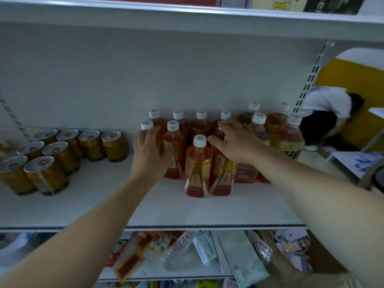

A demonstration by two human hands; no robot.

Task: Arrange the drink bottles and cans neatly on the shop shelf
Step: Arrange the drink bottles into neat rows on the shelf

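Several amber tea bottles with white caps stand clustered mid-shelf on the white shelf board (162, 206). One bottle (198, 167) stands out in front of the rest. My left hand (148, 151) grips the leftmost bottle (147, 125); only its cap shows above my fingers. Spread fingers of my right hand (234, 140) rest on top of the bottle (222, 175) to the right of the front one, hiding its cap. Taller bottles (289, 140) stand at the right end. Several gold cans (62, 151) sit in rows on the left.
An upper shelf (187, 15) hangs close overhead. A slotted upright (309, 80) bounds the right end. The lower shelf (187, 254) holds mixed packets and a clear bottle. A person (326, 113) crouches on the floor at the right. Bare board separates cans and bottles.
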